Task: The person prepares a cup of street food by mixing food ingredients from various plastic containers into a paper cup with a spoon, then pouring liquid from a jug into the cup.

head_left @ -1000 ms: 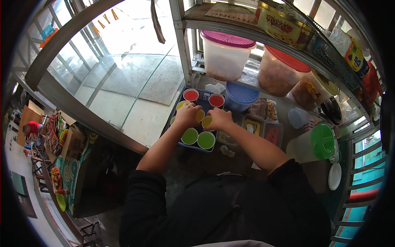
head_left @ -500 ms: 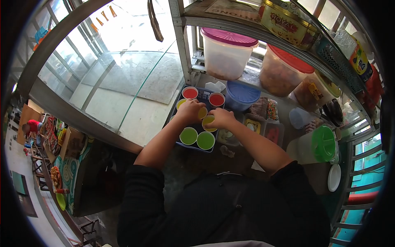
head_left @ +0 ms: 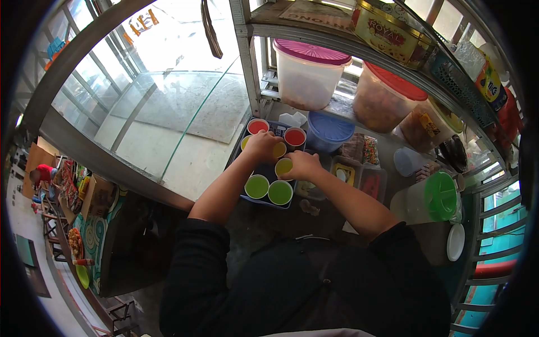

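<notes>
A dark blue tray (head_left: 242,196) holds several cups of coloured liquid. Two red cups (head_left: 295,136) stand at its far end, and two green cups (head_left: 257,186) at the near end. My left hand (head_left: 261,147) is closed around a yellow cup (head_left: 279,149) in the middle, its fingers partly covering it. Another yellow cup (head_left: 244,142) shows behind that hand, mostly hidden. My right hand (head_left: 304,166) grips a yellow-green cup (head_left: 283,166) by its right side, just in front of the green pair.
A blue-lidded tub (head_left: 331,130) stands right of the tray, with small containers (head_left: 345,170) nearby. Large tubs (head_left: 311,76) line the back beneath a shelf (head_left: 314,29). A green-lidded container (head_left: 441,196) sits at right. Glass (head_left: 168,112) borders the left.
My left hand and its yellow cup have shifted slightly right and away from me. The right hand, with the yellow-green cup, has barely moved.
</notes>
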Demonstrator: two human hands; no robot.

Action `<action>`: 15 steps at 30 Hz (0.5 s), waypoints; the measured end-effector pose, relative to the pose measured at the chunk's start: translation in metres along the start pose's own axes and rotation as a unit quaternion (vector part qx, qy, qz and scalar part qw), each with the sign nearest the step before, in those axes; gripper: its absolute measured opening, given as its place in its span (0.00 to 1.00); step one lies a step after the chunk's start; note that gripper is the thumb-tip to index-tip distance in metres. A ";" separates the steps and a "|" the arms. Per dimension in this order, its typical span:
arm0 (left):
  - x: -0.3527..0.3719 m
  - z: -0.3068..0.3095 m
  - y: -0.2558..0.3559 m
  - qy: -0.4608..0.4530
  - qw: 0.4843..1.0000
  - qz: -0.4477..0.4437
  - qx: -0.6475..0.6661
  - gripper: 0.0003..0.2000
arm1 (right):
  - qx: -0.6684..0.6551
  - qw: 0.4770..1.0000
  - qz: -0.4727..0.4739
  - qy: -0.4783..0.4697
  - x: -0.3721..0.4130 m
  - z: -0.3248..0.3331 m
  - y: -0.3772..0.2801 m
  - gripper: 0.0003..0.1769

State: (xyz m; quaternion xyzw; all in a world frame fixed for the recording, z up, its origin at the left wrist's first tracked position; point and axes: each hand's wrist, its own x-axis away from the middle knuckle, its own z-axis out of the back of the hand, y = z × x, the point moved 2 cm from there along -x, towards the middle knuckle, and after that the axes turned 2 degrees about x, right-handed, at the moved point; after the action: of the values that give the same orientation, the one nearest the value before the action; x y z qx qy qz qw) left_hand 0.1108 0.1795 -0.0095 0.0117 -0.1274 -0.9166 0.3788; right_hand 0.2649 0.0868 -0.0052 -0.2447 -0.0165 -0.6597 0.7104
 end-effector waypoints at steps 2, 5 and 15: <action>-0.002 -0.004 -0.002 0.016 1.000 -0.002 0.006 0.35 | 0.001 1.000 -0.002 -0.010 0.001 0.001 -0.001 0.38; -0.006 -0.012 -0.007 0.027 1.000 0.002 0.013 0.36 | 0.002 1.000 -0.003 -0.012 0.004 0.003 -0.001 0.37; -0.002 0.001 -0.001 -0.043 0.995 0.046 -0.074 0.43 | -0.177 0.968 0.078 0.158 0.005 -0.030 0.024 0.39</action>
State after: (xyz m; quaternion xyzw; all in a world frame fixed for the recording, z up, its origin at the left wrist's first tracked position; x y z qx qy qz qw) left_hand 0.1110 0.1822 -0.0087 -0.0618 -0.0755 -0.9049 0.4143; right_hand 0.2795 0.0711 -0.0377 -0.2593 0.2321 -0.6249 0.6988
